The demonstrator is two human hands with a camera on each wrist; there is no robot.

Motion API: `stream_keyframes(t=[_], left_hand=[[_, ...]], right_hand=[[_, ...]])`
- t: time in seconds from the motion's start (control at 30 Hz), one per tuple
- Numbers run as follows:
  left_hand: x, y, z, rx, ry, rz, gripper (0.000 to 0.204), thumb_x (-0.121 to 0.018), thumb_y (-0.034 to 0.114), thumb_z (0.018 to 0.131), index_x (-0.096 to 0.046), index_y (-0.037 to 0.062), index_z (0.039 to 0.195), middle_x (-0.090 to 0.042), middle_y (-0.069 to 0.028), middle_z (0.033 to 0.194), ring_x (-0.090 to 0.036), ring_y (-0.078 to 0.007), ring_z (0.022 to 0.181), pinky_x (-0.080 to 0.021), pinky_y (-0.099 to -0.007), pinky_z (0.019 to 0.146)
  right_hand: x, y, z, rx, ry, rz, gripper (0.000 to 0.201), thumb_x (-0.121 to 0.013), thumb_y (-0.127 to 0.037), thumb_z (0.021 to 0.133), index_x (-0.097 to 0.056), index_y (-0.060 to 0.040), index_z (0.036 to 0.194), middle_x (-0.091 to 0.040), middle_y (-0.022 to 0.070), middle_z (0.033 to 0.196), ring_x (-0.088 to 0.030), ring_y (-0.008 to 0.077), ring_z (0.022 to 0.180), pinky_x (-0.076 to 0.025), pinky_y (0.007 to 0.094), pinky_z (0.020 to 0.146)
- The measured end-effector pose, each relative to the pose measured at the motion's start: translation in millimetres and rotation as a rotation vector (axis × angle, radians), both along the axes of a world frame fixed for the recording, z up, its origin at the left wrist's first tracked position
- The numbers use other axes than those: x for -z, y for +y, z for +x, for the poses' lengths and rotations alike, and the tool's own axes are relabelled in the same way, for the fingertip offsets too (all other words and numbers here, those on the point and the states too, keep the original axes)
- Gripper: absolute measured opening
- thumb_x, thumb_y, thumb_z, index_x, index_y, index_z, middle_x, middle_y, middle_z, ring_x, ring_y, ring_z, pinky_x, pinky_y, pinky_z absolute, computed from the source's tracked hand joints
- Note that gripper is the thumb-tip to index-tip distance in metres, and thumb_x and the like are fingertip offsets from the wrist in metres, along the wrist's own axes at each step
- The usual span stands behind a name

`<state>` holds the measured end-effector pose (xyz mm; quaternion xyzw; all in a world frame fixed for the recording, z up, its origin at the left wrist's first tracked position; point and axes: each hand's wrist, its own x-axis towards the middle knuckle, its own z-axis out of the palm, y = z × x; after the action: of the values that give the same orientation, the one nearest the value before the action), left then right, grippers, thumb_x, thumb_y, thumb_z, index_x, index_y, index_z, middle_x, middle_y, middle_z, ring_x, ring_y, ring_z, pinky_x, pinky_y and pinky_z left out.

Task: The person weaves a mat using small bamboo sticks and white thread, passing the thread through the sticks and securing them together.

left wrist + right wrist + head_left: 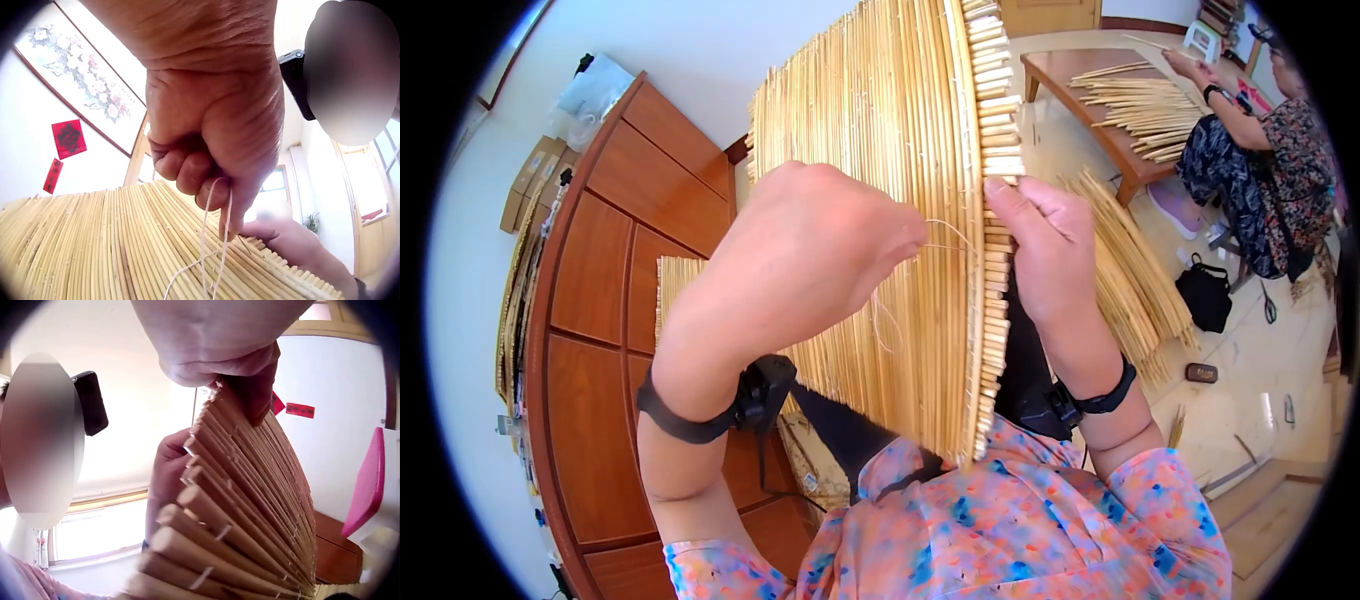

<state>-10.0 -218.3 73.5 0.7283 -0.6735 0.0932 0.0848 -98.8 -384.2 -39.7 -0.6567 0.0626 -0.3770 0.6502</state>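
A mat of straw-coloured stalks, stitched side by side with pale thread, stands before the person's body. The left hand is over its face, fingers curled in and fingertips close to the stalks, pinching a thin white thread. From those fingertips the thread loops down across the mat, with a loose curl of it hanging lower. At the mat's edge of cut stalk ends, the right hand grips with its thumb on the near side. The right wrist view shows its fingers against the mat's other face.
A wooden cabinet stands at the left. More stalks lie in a bundle on the floor at the right. Behind them, a second person sits by a low wooden table with loose stalks on it. A black bag lies nearby.
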Motion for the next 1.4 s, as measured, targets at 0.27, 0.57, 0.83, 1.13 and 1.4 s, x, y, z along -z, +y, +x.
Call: stream_keyframes(t=[0.27, 0.57, 0.83, 1.13, 1.4], left_hand=[[-25.8, 6.6, -43.2, 0.033, 0.101, -0.094, 0.014, -0.071, 0.001, 0.075, -0.072, 0.0031, 0.089, -0.065, -0.0109, 0.069, -0.063, -0.0273, 0.059, -0.048, -0.0323, 0.053], [28.2, 44.2, -22.5, -0.048, 0.233, -0.223, 0.011, -0.069, 0.0, 0.079, -0.072, 0.0015, 0.09, -0.065, -0.0116, 0.069, -0.063, -0.0259, 0.058, -0.047, -0.0299, 0.053], [58.9, 90.0, -19.9, -0.248, 0.485, -0.303, 0.01, -0.071, 0.0, 0.079, -0.072, 0.0012, 0.089, -0.062, -0.0102, 0.064, -0.06, -0.0195, 0.054, -0.043, -0.0275, 0.05], [83.7, 127.3, -26.1, -0.307, 0.413, -0.286, 0.018, -0.073, -0.002, 0.074, -0.073, 0.0048, 0.09, -0.056, -0.0076, 0.058, -0.054, -0.0201, 0.049, -0.04, -0.0306, 0.046], [105.0, 140.0, -29.7, -0.359, 0.359, -0.348, 0.016, -0.072, -0.007, 0.07, -0.071, 0.0011, 0.084, -0.048, -0.004, 0.053, -0.047, -0.0143, 0.044, -0.033, -0.0269, 0.042]], right_hand=[[-64.9, -5.6, -47.9, 0.08, -0.031, -0.241, 0.039, -0.063, -0.015, 0.089, -0.045, 0.0022, 0.059, -0.032, 0.0043, 0.051, -0.03, 0.0083, 0.05, -0.026, 0.0314, 0.045], [-46.5, 25.9, -18.0, 0.065, 0.009, -0.535, 0.033, -0.058, -0.013, 0.087, -0.049, 0.0029, 0.059, -0.045, 0.022, 0.054, -0.047, 0.0352, 0.047, -0.038, 0.0417, 0.048], [-33.4, 61.9, 14.2, -0.115, 0.063, -0.584, 0.032, -0.06, -0.015, 0.087, -0.051, 0.0046, 0.063, -0.043, 0.0207, 0.054, -0.042, 0.0286, 0.044, -0.036, 0.0391, 0.047], [5.6, 60.2, 10.8, -0.449, -0.089, -0.457, 0.027, -0.058, -0.023, 0.091, -0.07, 0.001, 0.087, -0.065, 0.0149, 0.072, -0.064, 0.0267, 0.061, -0.047, 0.0339, 0.056], [84.1, 78.5, -23.7, -0.762, -0.23, -0.067, 0.051, -0.043, -0.035, 0.1, -0.057, 0.0045, 0.13, -0.048, 0.0267, 0.14, -0.049, 0.0396, 0.128, -0.034, 0.0447, 0.108]])
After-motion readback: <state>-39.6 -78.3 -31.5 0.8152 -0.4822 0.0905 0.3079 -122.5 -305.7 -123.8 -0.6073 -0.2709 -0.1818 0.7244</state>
